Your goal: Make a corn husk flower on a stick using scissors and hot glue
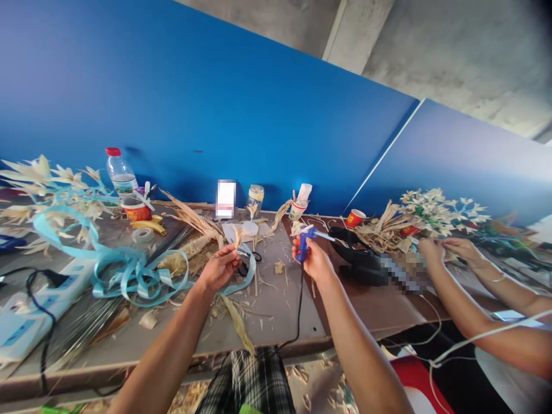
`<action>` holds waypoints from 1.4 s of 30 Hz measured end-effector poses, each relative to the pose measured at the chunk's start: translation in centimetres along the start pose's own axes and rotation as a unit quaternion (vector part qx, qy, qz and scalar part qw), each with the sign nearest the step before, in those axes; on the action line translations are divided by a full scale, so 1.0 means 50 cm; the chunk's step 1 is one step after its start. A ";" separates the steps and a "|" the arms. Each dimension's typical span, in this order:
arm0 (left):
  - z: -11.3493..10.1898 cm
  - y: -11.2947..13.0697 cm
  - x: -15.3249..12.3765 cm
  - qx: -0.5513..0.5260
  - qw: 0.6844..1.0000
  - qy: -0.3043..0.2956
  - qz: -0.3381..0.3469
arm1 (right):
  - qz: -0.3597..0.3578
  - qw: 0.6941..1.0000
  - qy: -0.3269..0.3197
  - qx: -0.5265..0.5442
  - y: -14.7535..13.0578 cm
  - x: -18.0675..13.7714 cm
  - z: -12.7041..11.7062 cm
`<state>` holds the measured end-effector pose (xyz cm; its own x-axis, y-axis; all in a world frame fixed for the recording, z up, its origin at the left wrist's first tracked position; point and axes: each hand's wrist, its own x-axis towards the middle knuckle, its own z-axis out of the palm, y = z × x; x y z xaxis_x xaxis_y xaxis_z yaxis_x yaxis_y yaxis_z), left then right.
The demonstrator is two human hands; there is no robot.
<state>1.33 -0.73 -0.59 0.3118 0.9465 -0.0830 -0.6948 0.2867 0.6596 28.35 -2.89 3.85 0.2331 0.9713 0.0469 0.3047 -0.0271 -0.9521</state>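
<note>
Between the pinched fingertips of my left hand (219, 267) is a small pale dried-husk flower (238, 237), its petals pointing up. My right hand (318, 261) is wrapped round the handle of a blue glue gun (304, 242). A whitish glue stick (324, 236) sticks out of the gun's back, on the right, and a black cord (299, 305) hangs from its handle to the table edge. The gun and the flower are apart. Scissors with black handles (257, 256) lie just beyond my left hand. A long dry husk strip (238, 325) lies nearer to me.
Light-blue ribbon (125, 270), thin wires (88, 325) and a white power strip (64, 307) crowd the left. Behind stand a water bottle (122, 175), a glass jar (255, 198) and paper cups (356, 217). At right, another person's hands (448, 253) work near white flowers (435, 210).
</note>
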 end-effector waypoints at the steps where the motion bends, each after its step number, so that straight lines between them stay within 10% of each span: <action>1: -0.001 0.000 0.001 -0.002 1.000 -0.001 0.000 | -0.023 0.991 -0.033 0.126 -0.010 -0.013 0.001; 8: -0.003 0.005 -0.003 0.005 1.000 -0.008 0.022 | -0.041 0.930 -0.220 0.291 -0.041 -0.073 0.091; 42: -0.002 0.010 -0.001 0.026 0.999 0.024 0.022 | -0.141 0.965 -0.213 0.063 0.001 -0.057 0.159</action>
<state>0.90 -0.61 -0.33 0.2495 0.9643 -0.0887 -0.6717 0.2383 0.7015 20.37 -3.79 1.28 -0.2513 0.9457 0.2062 0.1802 0.2550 -0.9500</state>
